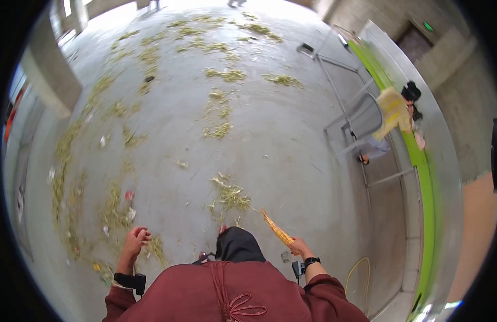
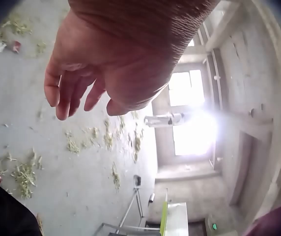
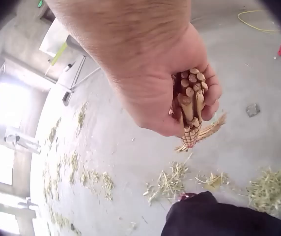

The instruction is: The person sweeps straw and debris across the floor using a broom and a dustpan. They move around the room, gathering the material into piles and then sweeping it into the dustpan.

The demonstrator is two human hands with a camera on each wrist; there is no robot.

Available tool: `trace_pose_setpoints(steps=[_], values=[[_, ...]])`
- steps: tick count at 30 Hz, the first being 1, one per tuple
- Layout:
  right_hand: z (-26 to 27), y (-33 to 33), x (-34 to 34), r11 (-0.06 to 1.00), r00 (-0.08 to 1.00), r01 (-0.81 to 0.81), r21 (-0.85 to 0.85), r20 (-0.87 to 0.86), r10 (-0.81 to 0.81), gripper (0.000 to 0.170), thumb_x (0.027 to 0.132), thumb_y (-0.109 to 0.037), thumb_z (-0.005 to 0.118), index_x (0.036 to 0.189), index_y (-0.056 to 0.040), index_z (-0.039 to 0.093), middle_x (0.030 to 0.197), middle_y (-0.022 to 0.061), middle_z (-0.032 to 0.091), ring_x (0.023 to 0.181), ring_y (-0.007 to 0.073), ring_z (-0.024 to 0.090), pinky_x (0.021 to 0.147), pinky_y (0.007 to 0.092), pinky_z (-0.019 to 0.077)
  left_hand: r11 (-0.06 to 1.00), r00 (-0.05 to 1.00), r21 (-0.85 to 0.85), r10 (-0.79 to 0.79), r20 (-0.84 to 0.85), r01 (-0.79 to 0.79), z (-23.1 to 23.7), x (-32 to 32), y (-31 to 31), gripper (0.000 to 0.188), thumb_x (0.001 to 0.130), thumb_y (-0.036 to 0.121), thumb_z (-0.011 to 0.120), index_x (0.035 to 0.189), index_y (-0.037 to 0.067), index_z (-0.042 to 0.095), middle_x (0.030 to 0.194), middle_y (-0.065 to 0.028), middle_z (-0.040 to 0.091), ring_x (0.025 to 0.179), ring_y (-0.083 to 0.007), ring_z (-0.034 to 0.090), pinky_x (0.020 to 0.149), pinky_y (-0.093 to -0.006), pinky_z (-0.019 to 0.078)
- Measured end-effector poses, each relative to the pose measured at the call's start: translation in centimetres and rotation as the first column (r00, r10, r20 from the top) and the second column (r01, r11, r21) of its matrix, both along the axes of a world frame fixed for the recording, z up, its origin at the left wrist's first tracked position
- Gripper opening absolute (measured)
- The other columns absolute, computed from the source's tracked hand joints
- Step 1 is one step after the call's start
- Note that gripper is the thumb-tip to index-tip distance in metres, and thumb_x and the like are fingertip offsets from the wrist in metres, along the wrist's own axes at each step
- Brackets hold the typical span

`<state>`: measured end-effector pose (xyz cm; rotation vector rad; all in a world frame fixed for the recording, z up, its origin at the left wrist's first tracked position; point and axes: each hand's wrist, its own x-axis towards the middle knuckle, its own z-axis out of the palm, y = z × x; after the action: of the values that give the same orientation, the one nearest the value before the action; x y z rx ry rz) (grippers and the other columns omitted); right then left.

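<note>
A straw whisk broom point(image 1: 277, 228), bound from several stalks, points forward and left from my right hand point(image 1: 300, 247) in the head view. In the right wrist view, my fingers and thumb wrap around its handle point(image 3: 191, 91), whose round cut stalk ends face the camera; the bristles point(image 3: 211, 130) show beyond. My left hand point(image 1: 134, 242) hangs in the air at the left, its fingers loosely curled and holding nothing. The left wrist view shows this hand point(image 2: 106, 59) over the floor. Scattered dry plant clippings point(image 1: 231, 194) lie on the floor ahead of my body.
Grey floor point(image 1: 291, 161) stretches ahead, with more clippings point(image 1: 66, 166) in strips at left. A person point(image 1: 394, 112) sits on a grey chair point(image 1: 366, 119) at the long green-edged counter point(image 1: 415, 147) on the right. A pillar point(image 1: 52, 70) stands at left; a yellow hose point(image 1: 358, 263) lies at right.
</note>
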<state>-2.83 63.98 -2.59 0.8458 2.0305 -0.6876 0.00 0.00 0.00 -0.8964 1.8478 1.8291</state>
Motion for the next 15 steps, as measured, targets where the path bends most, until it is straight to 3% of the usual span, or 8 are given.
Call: trace_pose_setpoints(steps=[2, 3, 6, 9, 13, 15], values=[[-0.5, -1.5, 2.8, 0.995, 0.988, 0.096, 0.013, -0.126, -0.094, 0.032, 0.072, -0.012, 0.057, 0.103, -0.0088, 0.060, 0.071, 0.0090, 0.061, 0.055, 0.0173, 0.060, 0.045, 0.0307, 0.0479, 0.990, 0.980, -0.023, -0.139, -0.140, 0.137, 0.3, -3.6, -1.1, 0.027, 0.089, 0.024, 0.049, 0.106, 0.003, 0.054, 0.089, -0.0078, 0.062, 0.071, -0.0139, 0.060, 0.058, -0.0258, 0.0465], [-5.3, -5.8, -10.8, 0.986, 0.981, 0.124, -0.107, -0.138, -0.138, 0.032, 0.072, -0.012, 0.057, 0.103, -0.0088, 0.060, 0.071, 0.0090, 0.061, 0.055, 0.0173, 0.060, 0.045, 0.0307, 0.0479, 0.976, 0.972, -0.144, -0.184, -0.147, 0.163, 3.4, -19.0, -4.2, 0.027, 0.089, 0.024, 0.049, 0.106, 0.003, 0.054, 0.089, -0.0078, 0.062, 0.071, -0.0139, 0.060, 0.058, -0.0258, 0.0465], [-8.8, -7.2, -20.4, 0.973, 0.977, 0.155, -0.172, -0.121, -0.177, 0.031, 0.072, -0.012, 0.056, 0.103, -0.0078, 0.060, 0.068, 0.0081, 0.061, 0.052, 0.0163, 0.059, 0.042, 0.0300, 0.0463, 0.947, 0.976, -0.274, -0.200, -0.086, 0.170, 1.6, -30.1, -5.4, 0.027, 0.089, 0.023, 0.049, 0.105, 0.002, 0.054, 0.085, -0.0081, 0.063, 0.069, -0.0145, 0.061, 0.054, -0.0266, 0.0469], [-9.9, -7.6, -31.1, 0.976, 0.989, 0.133, -0.173, -0.038, -0.142, 0.032, 0.072, -0.011, 0.057, 0.103, -0.0072, 0.059, 0.066, 0.0083, 0.061, 0.050, 0.0159, 0.058, 0.042, 0.0293, 0.0460, 0.962, 0.988, -0.228, -0.154, 0.014, 0.153, 1.6, -40.1, -3.8, 0.026, 0.089, 0.024, 0.048, 0.102, 0.003, 0.055, 0.084, -0.0079, 0.063, 0.069, -0.0149, 0.062, 0.054, -0.0267, 0.0474], [-7.4, -7.8, -48.4, 0.967, 0.951, 0.171, -0.191, -0.224, -0.212, 0.037, 0.071, -0.012, 0.057, 0.108, -0.0071, 0.057, 0.067, 0.0100, 0.061, 0.047, 0.0164, 0.058, 0.042, 0.0302, 0.0464, 0.961, 0.985, -0.222, -0.146, 0.095, 0.164, 1.0, -51.7, -6.0, 0.025, 0.088, 0.025, 0.048, 0.101, 0.004, 0.055, 0.084, -0.0077, 0.063, 0.069, -0.0150, 0.062, 0.054, -0.0268, 0.0473], [-5.8, -7.8, -57.4, 0.960, 0.925, 0.181, -0.214, -0.296, -0.240, 0.040, 0.071, -0.012, 0.057, 0.111, -0.0071, 0.055, 0.067, 0.0101, 0.061, 0.047, 0.0167, 0.058, 0.042, 0.0307, 0.0465, 0.963, 0.989, -0.249, -0.071, 0.126, 0.100, 1.2, -58.9, -7.3, 0.025, 0.089, 0.026, 0.047, 0.102, 0.006, 0.054, 0.085, -0.0078, 0.063, 0.068, -0.0165, 0.062, 0.053, -0.0282, 0.0472]])
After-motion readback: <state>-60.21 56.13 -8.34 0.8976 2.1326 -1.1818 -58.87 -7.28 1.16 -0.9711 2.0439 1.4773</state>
